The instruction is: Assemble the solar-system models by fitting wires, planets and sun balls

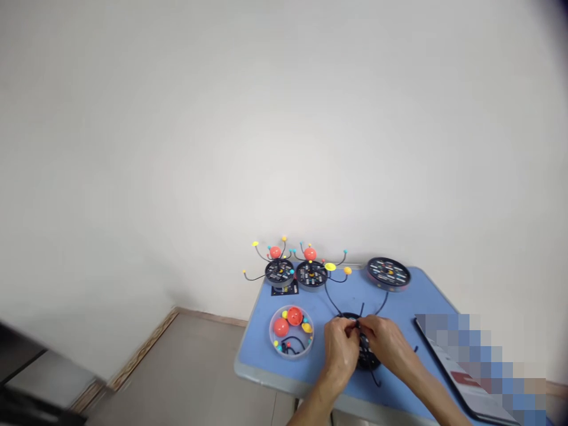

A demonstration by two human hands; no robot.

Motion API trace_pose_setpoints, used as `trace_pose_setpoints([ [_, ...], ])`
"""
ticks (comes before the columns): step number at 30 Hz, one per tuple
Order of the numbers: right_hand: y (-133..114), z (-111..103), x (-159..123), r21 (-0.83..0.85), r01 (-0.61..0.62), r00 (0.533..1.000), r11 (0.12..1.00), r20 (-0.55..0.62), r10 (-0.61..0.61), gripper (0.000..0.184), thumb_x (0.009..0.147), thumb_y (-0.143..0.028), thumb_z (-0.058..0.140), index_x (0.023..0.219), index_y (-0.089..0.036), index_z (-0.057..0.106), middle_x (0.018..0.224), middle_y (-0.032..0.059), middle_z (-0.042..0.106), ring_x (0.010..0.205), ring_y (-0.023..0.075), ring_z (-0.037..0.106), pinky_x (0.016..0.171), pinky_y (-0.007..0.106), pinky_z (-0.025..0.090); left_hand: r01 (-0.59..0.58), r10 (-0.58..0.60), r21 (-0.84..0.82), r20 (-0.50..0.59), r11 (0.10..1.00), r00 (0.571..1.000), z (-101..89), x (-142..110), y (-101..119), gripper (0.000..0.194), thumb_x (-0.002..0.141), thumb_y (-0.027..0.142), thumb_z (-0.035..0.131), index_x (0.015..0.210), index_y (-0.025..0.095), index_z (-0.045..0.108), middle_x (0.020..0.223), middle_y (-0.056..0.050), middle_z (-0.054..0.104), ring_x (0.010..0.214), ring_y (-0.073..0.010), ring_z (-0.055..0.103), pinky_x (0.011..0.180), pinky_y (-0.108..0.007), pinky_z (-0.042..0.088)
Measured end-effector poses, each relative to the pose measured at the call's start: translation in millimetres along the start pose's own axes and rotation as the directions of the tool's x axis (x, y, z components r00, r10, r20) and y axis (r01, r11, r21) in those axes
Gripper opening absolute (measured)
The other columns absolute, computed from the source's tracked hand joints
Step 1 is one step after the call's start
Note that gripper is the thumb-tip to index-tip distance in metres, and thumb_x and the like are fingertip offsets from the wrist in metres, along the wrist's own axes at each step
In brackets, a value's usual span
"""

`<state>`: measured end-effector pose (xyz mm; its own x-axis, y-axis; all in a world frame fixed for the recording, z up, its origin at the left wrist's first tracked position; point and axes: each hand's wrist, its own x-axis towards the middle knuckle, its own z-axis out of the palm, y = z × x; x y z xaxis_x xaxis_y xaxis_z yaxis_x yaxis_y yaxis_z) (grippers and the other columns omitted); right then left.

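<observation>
My left hand (341,344) and my right hand (385,342) meet over a black round base (367,352) of a solar-system model near the table's front. Fingertips of both hands are pinched on a small black part (357,323) above the base's middle; its exact shape is hidden. Thin black curved rods spread out around the base, one (332,299) to the back left and another (382,303) to the back right. To the left of my left hand stands a clear round tub (271,336) with a red ball (281,327), a red half-shell (294,316), small coloured balls and black rods.
Two assembled models (279,273) (312,274) with coloured balls stand at the back left of the blue table (257,349). A dark card (278,291) lies under the left one. Another round base (389,272) sits at the back right. A partly blurred tablet-like panel (465,378) lies at the right.
</observation>
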<state>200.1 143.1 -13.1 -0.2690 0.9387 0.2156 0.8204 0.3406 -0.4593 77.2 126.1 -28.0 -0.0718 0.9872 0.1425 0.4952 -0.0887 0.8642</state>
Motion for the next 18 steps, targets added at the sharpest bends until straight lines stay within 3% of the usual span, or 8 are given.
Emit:
trace_pose_setpoints([
  [4, 8.0, 0.1, 1.2, 0.004, 0.035, 0.999, 0.999, -0.012, -0.035, 0.039, 0.083, -0.016, 0.036, 0.076, -0.022, 0.074, 0.077, 0.0089, 0.078, 0.073, 0.0261, 0.073, 0.062, 0.031, 0.049, 0.067, -0.068, 0.013, 0.024, 0.998, 0.997, -3.6, -4.7, -0.6, 0.028, 0.08, 0.016, 0.06, 0.103, 0.019, 0.076, 0.086, -0.005, 0.076, 0.079, -0.0214, 0.066, 0.076, -0.03, 0.05],
  [7, 16.2, -9.3, -6.1, 0.002, 0.043, 0.998, 0.999, -0.048, -0.043, 0.04, 0.086, -0.024, 0.036, 0.088, -0.021, 0.076, 0.089, 0.0113, 0.079, 0.08, 0.0283, 0.075, 0.066, 0.033, 0.053, 0.053, -0.052, 0.024, -0.017, 0.998, 0.998, -23.5, -10.7, -4.3, 0.03, 0.079, 0.02, 0.065, 0.107, 0.017, 0.075, 0.087, -0.006, 0.074, 0.078, -0.0213, 0.065, 0.076, -0.031, 0.05],
  [10, 17.0, -22.4, -24.9, 0.003, 0.069, 0.978, 0.998, -0.196, -0.067, 0.039, 0.088, -0.038, 0.042, 0.096, -0.021, 0.075, 0.091, 0.0113, 0.079, 0.073, 0.0281, 0.074, 0.06, 0.033, 0.055, -0.009, 0.017, 0.087, -0.083, 0.996, 0.996, -64.8, -18.9, -14.6, 0.019, 0.081, 0.017, 0.06, 0.092, 0.017, 0.076, 0.09, -0.008, 0.072, 0.078, -0.0194, 0.065, 0.075, -0.029, 0.05],
  [12, 7.1, -27.0, -40.0, 0.039, 0.117, 0.954, 0.992, -0.281, -0.102, 0.037, 0.09, -0.045, 0.045, 0.096, -0.023, 0.074, 0.086, 0.0082, 0.078, 0.057, 0.0237, 0.071, 0.048, 0.03, 0.052, -0.006, 0.032, 0.187, -0.135, 0.982, 0.99, -99.1, -23.5, -24.0, 0.02, 0.084, 0.014, 0.056, 0.085, 0.018, 0.075, 0.089, -0.007, 0.071, 0.082, -0.0194, 0.064, 0.078, -0.029, 0.048],
  [13, -1.6, -26.7, -46.8, 0.075, 0.173, 0.94, 0.982, -0.31, -0.142, 0.036, 0.091, -0.047, 0.047, 0.097, -0.023, 0.074, 0.083, 0.0075, 0.078, 0.054, 0.0216, 0.07, 0.049, 0.028, 0.054, 0.013, 0.026, 0.272, -0.141, 0.962, 0.99, -115.6, -25.2, -28.7, 0.02, 0.085, 0.014, 0.055, 0.084, 0.019, 0.075, 0.09, -0.006, 0.07, 0.085, -0.02, 0.064, 0.079, -0.03, 0.047],
  [15, -24.4, -20.7, -56.7, 0.144, 0.281, 0.912, 0.949, -0.349, -0.217, 0.034, 0.094, -0.046, 0.048, 0.094, -0.024, 0.075, 0.087, 0.0074, 0.079, 0.061, 0.0197, 0.073, 0.054, 0.024, 0.056, 0.065, -0.017, 0.458, -0.107, 0.887, 0.994, -143.0, -26.2, -36.8, 0.023, 0.087, 0.013, 0.052, 0.082, 0.02, 0.074, 0.09, -0.007, 0.069, 0.086, -0.0209, 0.063, 0.077, -0.031, 0.045],
  [18, -61.1, -0.8, -61.2, 0.19, 0.418, 0.893, 0.888, -0.266, -0.364, 0.029, 0.096, -0.037, 0.049, 0.094, -0.025, 0.075, 0.084, 0.0065, 0.078, 0.073, 0.019, 0.076, 0.062, 0.02, 0.058, 0.002, -0.036, 0.623, 0.042, 0.782, 0.998, -162.9, -22.1, -43.2, 0.028, 0.089, 0.012, 0.048, 0.077, 0.02, 0.072, 0.086, -0.006, 0.068, 0.088, -0.0222, 0.063, 0.075, -0.03, 0.043],
])
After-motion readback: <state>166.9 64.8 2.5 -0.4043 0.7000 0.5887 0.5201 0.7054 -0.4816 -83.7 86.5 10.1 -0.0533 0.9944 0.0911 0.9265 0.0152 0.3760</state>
